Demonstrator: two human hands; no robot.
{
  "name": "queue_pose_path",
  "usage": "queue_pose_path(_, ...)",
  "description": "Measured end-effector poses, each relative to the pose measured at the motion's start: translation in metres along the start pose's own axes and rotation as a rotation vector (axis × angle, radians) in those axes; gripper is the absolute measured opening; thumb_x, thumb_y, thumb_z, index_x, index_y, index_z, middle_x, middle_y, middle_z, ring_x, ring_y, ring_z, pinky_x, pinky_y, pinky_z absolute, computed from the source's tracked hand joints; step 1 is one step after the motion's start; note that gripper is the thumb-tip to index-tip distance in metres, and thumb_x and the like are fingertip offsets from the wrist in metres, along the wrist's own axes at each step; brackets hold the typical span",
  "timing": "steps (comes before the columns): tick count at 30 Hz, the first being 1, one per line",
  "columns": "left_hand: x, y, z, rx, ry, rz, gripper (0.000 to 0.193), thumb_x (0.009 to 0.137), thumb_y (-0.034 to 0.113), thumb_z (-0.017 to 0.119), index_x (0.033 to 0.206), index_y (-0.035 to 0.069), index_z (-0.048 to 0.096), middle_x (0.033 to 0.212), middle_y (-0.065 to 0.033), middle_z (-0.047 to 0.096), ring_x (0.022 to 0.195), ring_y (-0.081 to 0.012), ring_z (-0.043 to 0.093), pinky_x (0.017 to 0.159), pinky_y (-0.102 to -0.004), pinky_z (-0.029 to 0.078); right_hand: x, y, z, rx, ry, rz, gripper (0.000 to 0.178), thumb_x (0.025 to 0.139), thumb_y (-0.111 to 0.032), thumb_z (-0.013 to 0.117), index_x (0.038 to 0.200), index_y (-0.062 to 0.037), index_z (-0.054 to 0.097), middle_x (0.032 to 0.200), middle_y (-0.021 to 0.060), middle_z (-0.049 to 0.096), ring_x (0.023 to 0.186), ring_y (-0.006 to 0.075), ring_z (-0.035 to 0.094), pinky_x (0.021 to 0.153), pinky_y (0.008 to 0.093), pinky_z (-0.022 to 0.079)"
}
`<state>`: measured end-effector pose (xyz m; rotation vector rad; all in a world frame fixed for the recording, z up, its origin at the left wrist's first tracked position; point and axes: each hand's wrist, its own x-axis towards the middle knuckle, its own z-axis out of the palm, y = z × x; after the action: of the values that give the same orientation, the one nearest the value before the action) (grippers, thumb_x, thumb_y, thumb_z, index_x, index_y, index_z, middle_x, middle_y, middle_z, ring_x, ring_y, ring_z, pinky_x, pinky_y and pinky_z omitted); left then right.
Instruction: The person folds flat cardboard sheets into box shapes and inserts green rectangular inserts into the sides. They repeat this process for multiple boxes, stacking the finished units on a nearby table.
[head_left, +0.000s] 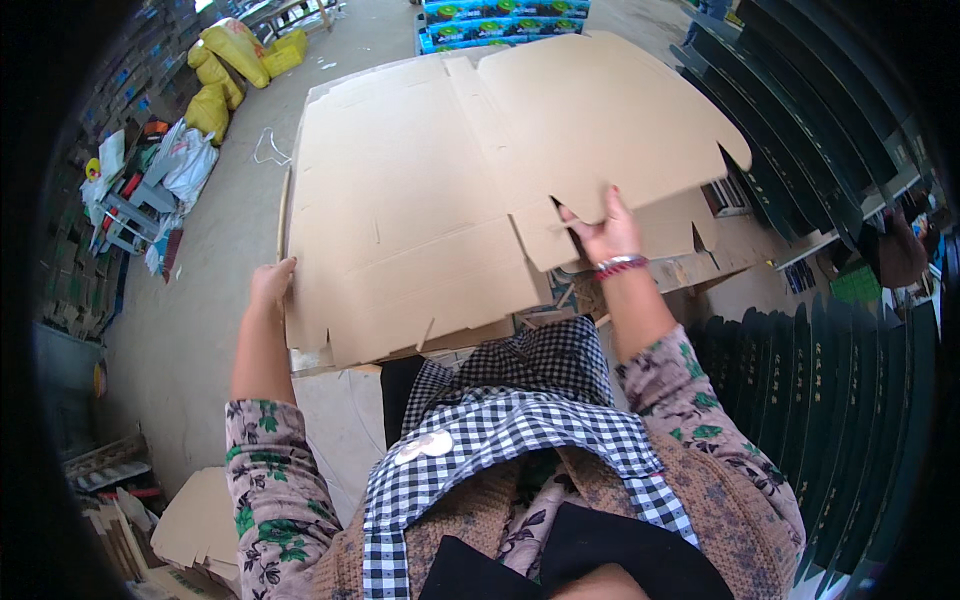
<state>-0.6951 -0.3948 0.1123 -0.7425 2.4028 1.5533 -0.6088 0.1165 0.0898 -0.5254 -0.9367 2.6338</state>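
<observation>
A large brown flattened cardboard box (400, 180), creased and with slots cut in its edges, lies spread out before me over a work surface. My left hand (271, 287) grips its left edge near the front corner, thumb along the edge and the other fingers mostly hidden. At the right, my right hand (610, 236) holds the near edge of the right panel beside a slot. Its fingers are partly out of sight at the cardboard. More cardboard (660, 225) shows beneath that panel, and small loose strips lie along the near edge.
Tall stacks of dark green panels (800, 120) rise close on the right, with another row (820, 400) nearer me. Blue printed cartons (505, 22) stand beyond the cardboard. Yellow sacks (232, 60) and a heap of bags and tools (160, 190) sit on the left floor. Cut cardboard (200, 520) lies lower left.
</observation>
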Motion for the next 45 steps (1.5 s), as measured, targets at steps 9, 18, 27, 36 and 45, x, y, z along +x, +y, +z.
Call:
queue_pose_path(9,-0.074,-0.019,-0.013,-0.238,-0.343,0.144,0.024,0.09,0.019,0.062,0.1,-0.003,0.063,0.088,-0.0091,0.068,0.071,-0.016,0.065,0.063,-0.0299,0.053,-0.092,-0.036,-0.04,-0.341,0.043,-0.192,0.032,0.096,-0.016,0.053,0.123,0.0015,0.049,0.118,0.0128,0.059,0.103,0.0257,0.062,0.084,0.0405,0.054)
queue_pose_path(18,-0.104,-0.013,0.078,0.544,-0.031,0.784,0.04,0.087,0.006,0.049,0.126,-0.001,0.052,0.111,-0.0226,0.062,0.099,-0.0335,0.06,0.086,-0.0387,0.047,-0.125,-0.004,-0.01,-1.165,-0.307,-0.447,0.035,0.096,-0.029,0.05,0.099,0.004,0.061,0.081,0.0151,0.066,0.076,0.033,0.065,0.071,0.0401,0.05)
queue_pose_path(27,-0.097,0.014,0.07,0.778,-0.475,0.955,0.042,0.076,0.006,0.071,0.116,0.001,0.06,0.112,-0.0165,0.057,0.11,-0.031,0.054,0.093,-0.039,0.047,-0.015,-0.018,-0.046,-1.313,-0.335,-0.207,0.055,0.096,-0.048,0.046,0.107,0.0034,0.059,0.092,0.0159,0.064,0.083,0.0225,0.064,0.069,0.0336,0.049)
queue_pose_path(36,-0.128,-0.031,0.124,0.808,0.072,1.113,0.049,0.082,0.002,0.062,0.129,0.006,0.046,0.117,-0.0279,0.051,0.1,-0.0444,0.055,0.085,-0.0457,0.048,-0.04,0.011,-0.022,-0.348,-0.263,0.239,0.057,0.1,-0.037,0.042,0.138,0.0024,0.025,0.138,0.0196,0.035,0.102,0.0381,0.06,0.089,0.0393,0.053)
queue_pose_path(45,-0.17,-0.031,0.097,0.899,-0.218,1.015,0.094,0.066,-0.01,0.067,0.147,0.009,0.023,0.147,-0.0342,0.018,0.124,-0.0492,0.039,0.101,-0.0458,0.039,-0.045,-0.001,-0.028,-0.524,-0.285,0.245,0.051,0.098,-0.038,0.048,0.13,0.0007,0.04,0.122,0.0146,0.049,0.101,0.0283,0.06,0.083,0.0332,0.053)
